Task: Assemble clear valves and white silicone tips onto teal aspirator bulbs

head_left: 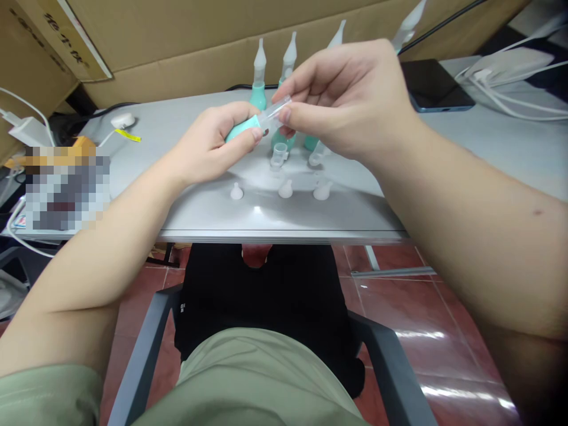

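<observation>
My left hand (208, 142) is closed around a teal squeeze bulb (242, 128), tilted up to the right. A clear tube (274, 111) sits at the bulb's mouth, and the thumb and fingers of my right hand (355, 97) pinch its far end. Behind my hands stand several nasal aspirators (258, 96) with teal bulbs and pale pointed tips, partly covered by my right hand. Below are two small clear fittings, one upright (278, 156) and one leaning (318, 156). Nearer the front edge, three small white cone-shaped tips (236, 191) lie in a row.
A dark phone (437, 86) and white cables (501, 89) lie at the right of the grey table (195, 216). At left are a white round device (123, 120), a white plug (29, 129) and a pixelated patch. Cardboard (177, 35) walls the back.
</observation>
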The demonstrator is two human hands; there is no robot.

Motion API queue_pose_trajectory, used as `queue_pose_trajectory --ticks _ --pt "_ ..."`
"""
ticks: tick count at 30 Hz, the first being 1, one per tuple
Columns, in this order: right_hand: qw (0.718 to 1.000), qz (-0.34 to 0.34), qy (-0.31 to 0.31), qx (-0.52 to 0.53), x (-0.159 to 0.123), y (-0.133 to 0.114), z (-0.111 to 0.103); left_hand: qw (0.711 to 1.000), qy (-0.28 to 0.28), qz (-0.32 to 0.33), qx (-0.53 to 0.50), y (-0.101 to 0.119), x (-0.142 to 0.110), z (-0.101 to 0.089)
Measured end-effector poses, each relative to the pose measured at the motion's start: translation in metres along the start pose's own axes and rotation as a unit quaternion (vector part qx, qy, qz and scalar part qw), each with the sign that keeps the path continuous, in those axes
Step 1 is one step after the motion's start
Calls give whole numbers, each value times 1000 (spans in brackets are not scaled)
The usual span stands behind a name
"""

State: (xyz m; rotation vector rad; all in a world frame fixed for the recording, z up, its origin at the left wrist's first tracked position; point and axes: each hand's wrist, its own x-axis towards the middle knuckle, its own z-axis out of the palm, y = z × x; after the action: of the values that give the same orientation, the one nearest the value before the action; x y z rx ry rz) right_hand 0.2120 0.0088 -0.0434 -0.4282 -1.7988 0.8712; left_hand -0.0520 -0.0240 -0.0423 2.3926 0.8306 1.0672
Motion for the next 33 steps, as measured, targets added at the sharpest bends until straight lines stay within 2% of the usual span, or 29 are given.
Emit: queue_pose_trajectory --ticks 9,14,20,27,33 --pt "998 5 -44 37 1 2 -1 999 -12 -5 30 6 1 -4" --pt "997 22 -68 -31 1 -2 -5 997 -23 -7 77 1 -1 -6" --pt "997 -2 -71 -27 -1 0 -5 996 -23 -1 85 1 2 -6" --pt "998 13 -55 -32 -4 1 1 996 -33 7 80 5 2 -7" --pt "999 13 -15 -38 -2 21 1 997 -19 -20 66 1 2 -7"
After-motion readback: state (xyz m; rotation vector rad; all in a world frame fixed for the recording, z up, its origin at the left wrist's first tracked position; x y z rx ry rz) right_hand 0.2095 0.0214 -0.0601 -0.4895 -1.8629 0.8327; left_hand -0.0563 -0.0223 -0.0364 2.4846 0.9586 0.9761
